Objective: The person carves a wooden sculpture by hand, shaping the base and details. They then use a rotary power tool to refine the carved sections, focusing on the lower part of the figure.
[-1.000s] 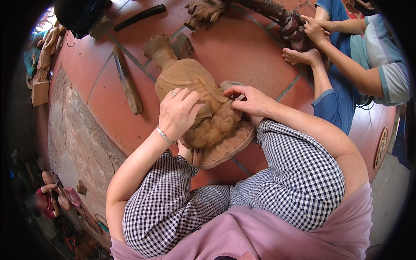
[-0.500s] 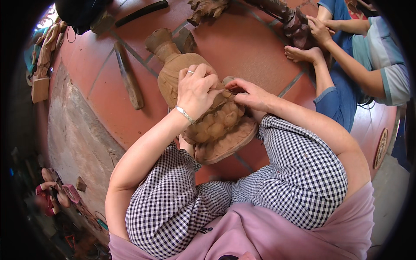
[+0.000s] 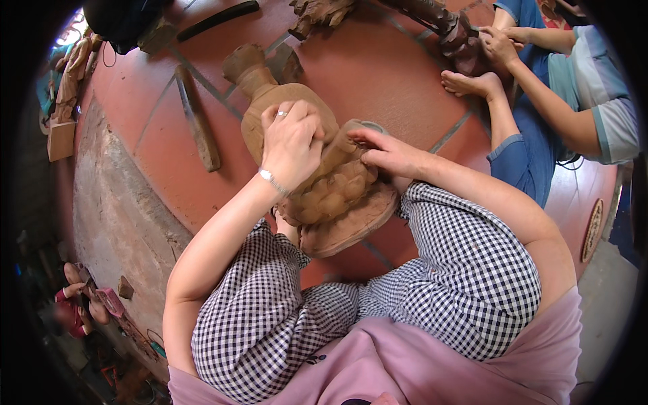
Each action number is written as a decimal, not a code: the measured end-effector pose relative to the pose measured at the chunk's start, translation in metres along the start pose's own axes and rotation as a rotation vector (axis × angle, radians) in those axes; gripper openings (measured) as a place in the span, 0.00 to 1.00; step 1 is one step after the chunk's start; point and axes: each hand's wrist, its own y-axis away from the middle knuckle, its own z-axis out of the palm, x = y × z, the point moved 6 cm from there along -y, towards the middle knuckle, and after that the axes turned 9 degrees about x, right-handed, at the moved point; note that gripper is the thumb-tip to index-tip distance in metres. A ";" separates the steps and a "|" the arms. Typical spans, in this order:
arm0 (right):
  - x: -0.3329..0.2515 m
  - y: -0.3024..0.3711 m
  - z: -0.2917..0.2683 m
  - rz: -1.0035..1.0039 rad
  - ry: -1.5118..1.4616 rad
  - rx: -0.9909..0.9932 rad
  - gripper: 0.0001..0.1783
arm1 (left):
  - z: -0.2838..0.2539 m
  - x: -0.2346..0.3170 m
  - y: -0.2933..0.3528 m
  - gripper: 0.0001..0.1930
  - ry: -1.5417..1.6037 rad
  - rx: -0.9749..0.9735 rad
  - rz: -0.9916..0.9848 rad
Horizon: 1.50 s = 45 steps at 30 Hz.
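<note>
A carved wooden statue point(image 3: 337, 196) lies on the floor before me, its narrow neck-like end away from me and its broad lobed base between my feet. My left hand point(image 3: 291, 138), with a ring and a bracelet, is curled over the statue's smooth middle. Its fingers are closed, and whatever they hold is hidden beneath them. On the statue's right side is my right hand point(image 3: 388, 154), thumb and forefinger apart, the fingertips touching or just over the carved wood. The far fingers of that hand are partly hidden.
Left of the statue lies a long wooden-handled tool point(image 3: 199, 125), with a dark curved bar point(image 3: 217, 20) farther off. A bare-footed co-worker point(image 3: 560, 101) sits at the right, hands on a dark carved piece point(image 3: 459, 47). Another rough carving point(image 3: 320, 17) lies at the back.
My left hand has drawn away from the right hand, slightly left and down, and its fingers have curled in. The right hand has stayed nearly in place, its thumb and forefinger a little farther apart.
</note>
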 end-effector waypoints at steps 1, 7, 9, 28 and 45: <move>-0.002 0.006 -0.001 -0.009 0.098 -0.030 0.41 | -0.004 0.003 0.005 0.08 0.032 -0.044 -0.002; -0.010 0.017 0.000 0.026 0.286 -0.161 0.53 | -0.013 0.006 0.028 0.09 0.044 -0.058 -0.097; -0.008 0.015 0.004 -0.008 0.264 -0.165 0.53 | -0.002 0.003 0.009 0.09 -0.005 -0.014 -0.051; -0.011 0.017 0.006 0.009 0.349 -0.125 0.71 | -0.005 0.014 0.004 0.09 -0.040 -0.013 0.165; -0.015 0.018 0.005 0.054 0.360 -0.119 0.70 | -0.042 -0.033 0.020 0.10 0.115 -0.088 0.192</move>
